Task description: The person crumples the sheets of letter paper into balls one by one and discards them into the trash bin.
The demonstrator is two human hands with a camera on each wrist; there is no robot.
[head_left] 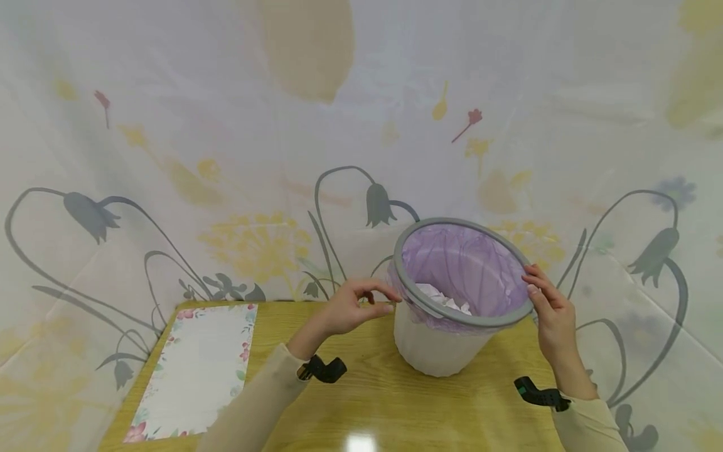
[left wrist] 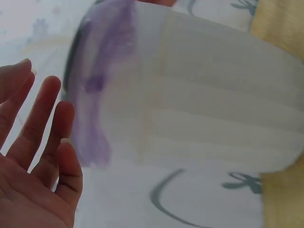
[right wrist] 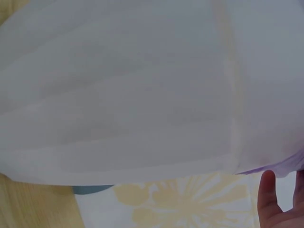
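A white trash bin [head_left: 437, 351] with a grey rim [head_left: 402, 267] stands on the table, lined with a purple bag [head_left: 497, 270]. Crumpled white paper [head_left: 443, 298] lies inside. My left hand [head_left: 356, 307] is at the rim's left side, thumb and index finger bent towards each other. In the left wrist view its fingers [left wrist: 47, 109] are loosely curved, with nothing visible between them. At the opposite side, my right hand [head_left: 556, 320] holds the rim with thumb and fingertips. The right wrist view shows only some of its fingers [right wrist: 269, 194], beside the bag's edge.
A white sheet with a floral border [head_left: 198, 370] lies on the left of the wooden table [head_left: 384, 414]. A flower-printed curtain or cloth [head_left: 271, 157] hangs close behind the table and along its sides.
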